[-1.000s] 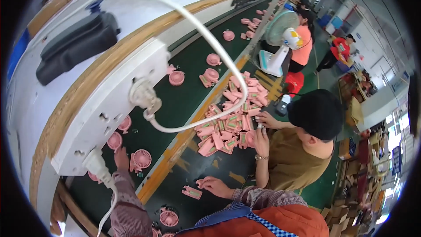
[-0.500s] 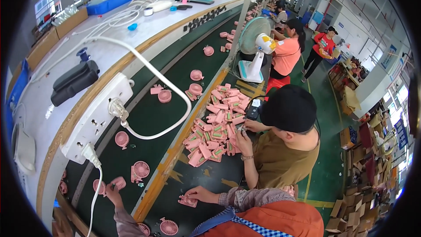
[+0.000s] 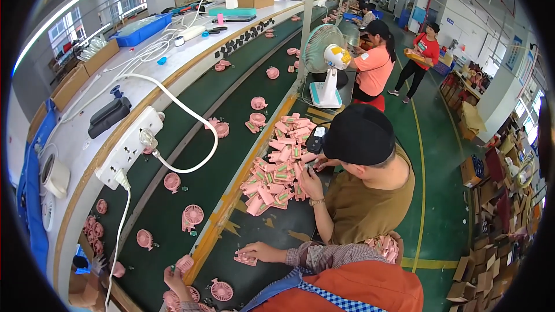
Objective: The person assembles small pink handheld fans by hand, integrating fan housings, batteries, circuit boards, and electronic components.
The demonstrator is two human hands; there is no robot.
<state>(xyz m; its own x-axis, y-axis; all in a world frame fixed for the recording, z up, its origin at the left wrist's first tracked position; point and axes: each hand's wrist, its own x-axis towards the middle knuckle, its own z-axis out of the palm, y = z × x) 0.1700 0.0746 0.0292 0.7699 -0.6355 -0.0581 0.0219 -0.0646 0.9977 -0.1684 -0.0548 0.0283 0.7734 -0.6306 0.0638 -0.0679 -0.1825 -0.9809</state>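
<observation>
Lower centre of the frame: the person's right hand [image 3: 261, 251] lies flat on the dark green work surface [image 3: 277, 234], fingers closed over a small pink plastic fan part [image 3: 245, 259] pressed against the surface.

Lower left: the person's left hand [image 3: 176, 278] is raised at the belt's edge, fingertips pinched on a small pink round handheld fan [image 3: 185, 263]; how firmly it is gripped cannot be told.

Left half, running from the lower edge to the upper centre — a long dark green conveyor belt [image 3: 231, 110] carrying scattered pink handheld fans, several just beside the left hand.

Centre: a loose heap of pink fan handles [image 3: 277, 167] on the work surface, beside a yellow dividing strip [image 3: 231, 208].

Centre right: a neighbouring worker in a black cap and olive shirt [image 3: 364, 185], whose own hands work at the heap's right-hand edge.

Left: a white power strip [image 3: 130, 147] with a white cable looping over the belt, mounted on a pale raised shelf [image 3: 92, 98].

Upper centre: a white and teal desk fan [image 3: 324, 63].

Risks, as judgement — the fan in the left hand is held only at the fingertips over a crowded belt, so a slip could drop it among the others. The part under the right hand could skid on the smooth surface if pressed off-centre. The hanging cable loop lies close to passing fans and might snag one.
</observation>
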